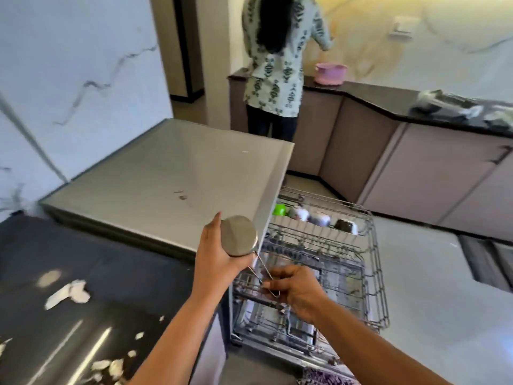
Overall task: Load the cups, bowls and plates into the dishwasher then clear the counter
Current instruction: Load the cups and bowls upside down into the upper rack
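Far left: dark table (83,259), glossy, with white scraps (69,293) scattered across it; more scraps near the bottom edge. Marbled wall behind.

Next right: dishwasher (166,173), its flat grey top butting against the table, a small dark smudge near the middle of the panel.

My left hand (219,259) is raised over the front corner of the dishwasher top. Its fingers are curled round a small steel vessel (238,236), which is tipped so the round flat base faces the camera. A wire handle (263,270) runs down and to the right from the vessel's rim.

My right hand (297,290) is just beside the left hand and lower, with thumb and fingers pinched together on the looped end of the wire handle. Both hands are above the near left corner of the upper rack (372,273), which is pulled out.

Along the rack's far row, left to right: green cup (279,209), two pale cups (299,213), dark bowl (345,226), all tilted. The near part of the rack is blurred and I cannot tell its contents. The lower rack (277,323) shows underneath.

Background right: a second person (277,65) stands with back to me at the far table (388,104). On it sits a pink pot (330,73), and farther right a blurred grey object (449,105).
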